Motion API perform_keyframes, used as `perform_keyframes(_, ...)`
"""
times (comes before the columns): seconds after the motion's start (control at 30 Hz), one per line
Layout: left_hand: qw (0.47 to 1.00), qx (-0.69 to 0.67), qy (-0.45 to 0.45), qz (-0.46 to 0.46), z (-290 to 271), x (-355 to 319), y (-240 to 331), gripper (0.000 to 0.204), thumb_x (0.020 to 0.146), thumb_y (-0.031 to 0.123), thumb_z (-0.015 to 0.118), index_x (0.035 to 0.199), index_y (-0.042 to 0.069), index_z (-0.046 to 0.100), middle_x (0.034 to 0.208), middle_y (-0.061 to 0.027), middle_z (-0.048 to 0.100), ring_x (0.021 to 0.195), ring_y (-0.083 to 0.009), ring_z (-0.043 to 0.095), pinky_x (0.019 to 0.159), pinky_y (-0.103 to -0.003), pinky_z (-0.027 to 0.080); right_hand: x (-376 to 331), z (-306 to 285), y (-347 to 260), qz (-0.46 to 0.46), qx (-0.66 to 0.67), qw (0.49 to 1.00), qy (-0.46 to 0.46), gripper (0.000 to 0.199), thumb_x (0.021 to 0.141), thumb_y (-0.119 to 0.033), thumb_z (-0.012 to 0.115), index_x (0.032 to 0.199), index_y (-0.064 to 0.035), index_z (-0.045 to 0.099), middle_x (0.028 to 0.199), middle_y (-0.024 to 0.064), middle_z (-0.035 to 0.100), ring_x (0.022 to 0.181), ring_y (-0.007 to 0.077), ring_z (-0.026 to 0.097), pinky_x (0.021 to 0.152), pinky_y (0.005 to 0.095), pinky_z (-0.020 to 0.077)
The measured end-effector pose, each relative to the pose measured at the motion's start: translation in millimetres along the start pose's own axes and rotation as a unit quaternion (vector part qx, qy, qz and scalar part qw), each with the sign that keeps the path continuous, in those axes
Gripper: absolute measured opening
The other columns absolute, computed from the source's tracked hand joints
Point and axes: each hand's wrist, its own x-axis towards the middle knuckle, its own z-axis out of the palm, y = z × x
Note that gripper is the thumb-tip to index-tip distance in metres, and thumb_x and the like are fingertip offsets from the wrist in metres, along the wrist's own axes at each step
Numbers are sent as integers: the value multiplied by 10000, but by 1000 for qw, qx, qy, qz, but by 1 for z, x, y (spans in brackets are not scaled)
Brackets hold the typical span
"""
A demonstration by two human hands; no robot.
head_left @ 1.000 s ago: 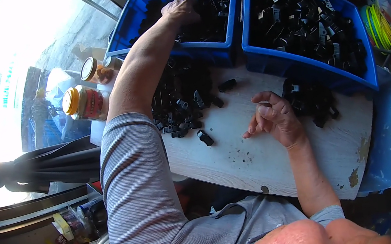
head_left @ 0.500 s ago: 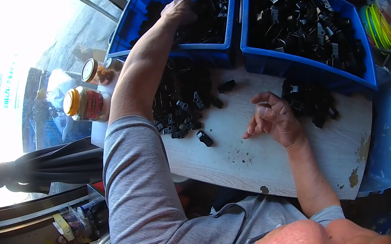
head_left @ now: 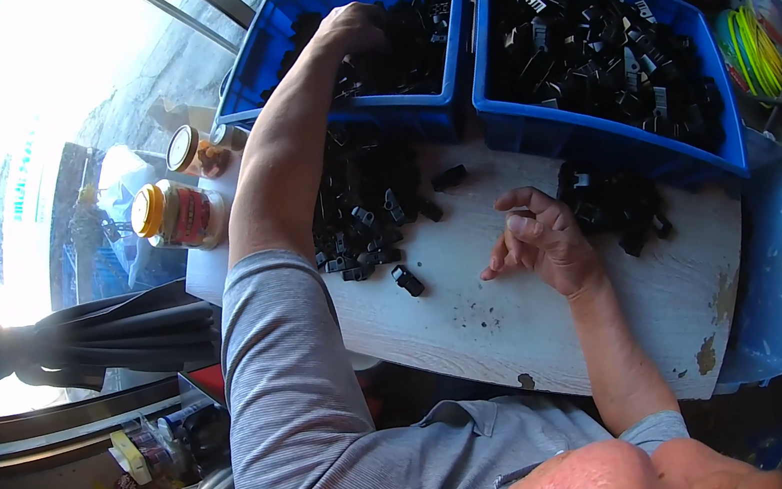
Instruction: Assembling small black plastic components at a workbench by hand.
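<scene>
My left hand (head_left: 353, 28) reaches into the left blue bin (head_left: 431, 105), among small black plastic parts (head_left: 428, 52). Its fingers are hidden by the hand and the dark parts, so whether they hold anything does not show. Over the whitish table, my right hand (head_left: 547, 243) has loosely bent fingers held apart, with nothing visible in them. Beside it lies a small heap of black parts (head_left: 613, 206). A larger pile of black parts (head_left: 356, 214) spreads below my left forearm. Two single black pieces lie apart from it, one nearer me (head_left: 408, 280) and one farther (head_left: 450, 177).
A second blue bin (head_left: 596, 128), full of black parts with metal pieces, stands at the right. Lidded jars (head_left: 176, 214) stand by the window at left. A light blue plastic tub (head_left: 772, 289) adjoins the table's right end. Yellow-green coiled cord (head_left: 759, 53) hangs beyond.
My left hand stays in the left bin, shifted slightly within it. The view has moved a little. My right hand keeps nearly the same pose.
</scene>
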Motion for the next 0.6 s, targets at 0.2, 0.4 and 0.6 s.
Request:
perform_keyframes(0.2,992,-127,16,5,-12,-16,18,471,784,202,817,1238,191,693,1075,-118,730,834,-236,744,633,-359,640,-3,-3,-3,1,-13,1000,21,375,929,-200,695,1237,-31,563,672,55,620,730,247,717,747,572,618)
perform_keyframes(0.4,941,-316,119,0,-23,-63,14,418,783,167,817,1187,168,710,998,-81,727,817,-182,736,633,-305,631,-3,1,-4,8,-12,1000,22,410,914,-209,702,1241,-17,547,668,56,621,726,243,712,741,569,620)
perform_keyframes(0.6,861,-429,273,14,-26,-127,21,406,773,130,827,1161,120,710,921,-58,697,728,-124,694,600,-256,596,-3,-1,-4,3,-19,999,33,440,902,-231,717,1244,-17,542,666,58,624,719,238,710,738,569,622)
